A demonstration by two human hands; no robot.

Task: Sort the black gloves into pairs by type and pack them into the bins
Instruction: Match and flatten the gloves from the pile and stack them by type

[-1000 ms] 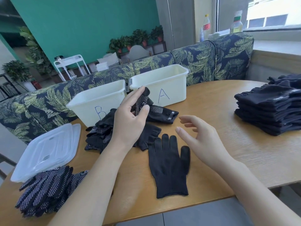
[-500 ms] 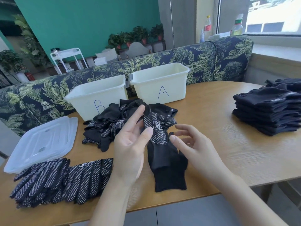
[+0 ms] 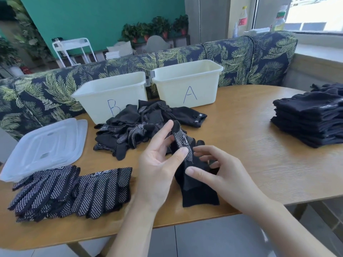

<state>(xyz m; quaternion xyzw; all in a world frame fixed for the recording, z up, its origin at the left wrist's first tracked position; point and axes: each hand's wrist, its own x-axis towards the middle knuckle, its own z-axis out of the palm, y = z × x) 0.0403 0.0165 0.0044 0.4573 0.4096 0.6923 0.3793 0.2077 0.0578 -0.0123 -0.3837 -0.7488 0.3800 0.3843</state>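
1. A person's left hand (image 3: 157,164) pinches a dotted glove (image 3: 182,145) between thumb and fingers, holding it over a plain glove (image 3: 198,191) that lies flat near the table's (image 3: 259,154) front edge.

2. The right hand (image 3: 220,175) has its fingers curled at the same gloves, thumb pressed to the dark fabric; whether it truly grips is hard to tell.

3. Bins B (image 3: 111,93) and A (image 3: 187,84) stand side by side at the back of the table; no gloves show over their rims.

4. A loose pile (image 3: 141,125) of mixed gloves lies just in front of the bins. Dotted gloves (image 3: 70,190) are laid out at the front left, beside clear lids (image 3: 46,145); a plain stack (image 3: 311,115) sits well apart on the right.

5. Risk: all the gloves are black, and a dotted one lying back-up could likely pass for plain, giving a mismatched pair.

6. Risk: the two overlapping gloves in hand are of different types and could be lifted together by mistake.

7. Risk: the plain glove's cuff lies near the table edge and could be knocked off.
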